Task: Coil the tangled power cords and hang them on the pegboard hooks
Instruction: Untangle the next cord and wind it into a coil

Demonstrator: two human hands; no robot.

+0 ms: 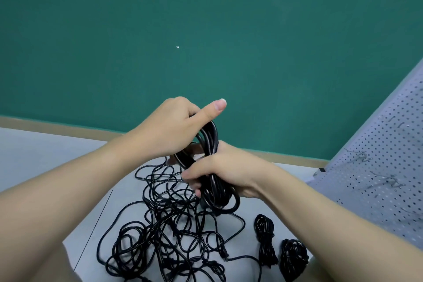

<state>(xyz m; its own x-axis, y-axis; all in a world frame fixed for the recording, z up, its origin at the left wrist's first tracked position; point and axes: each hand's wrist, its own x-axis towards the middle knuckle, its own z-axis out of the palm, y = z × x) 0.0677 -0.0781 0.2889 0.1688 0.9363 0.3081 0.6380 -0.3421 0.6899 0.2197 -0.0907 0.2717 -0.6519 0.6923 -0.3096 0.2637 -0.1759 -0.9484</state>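
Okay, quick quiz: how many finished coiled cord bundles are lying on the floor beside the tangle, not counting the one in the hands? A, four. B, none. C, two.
C: two coiled bundles lie side by side on the floor right of the tangled cords, while the left hand and right hand grip a third coil.

A green wall [206,18] rises behind the pale grey floor [45,155], a tan baseboard [57,126] between them.

tangled cords [169,236] cut off below, pegboard [384,167] cropped right
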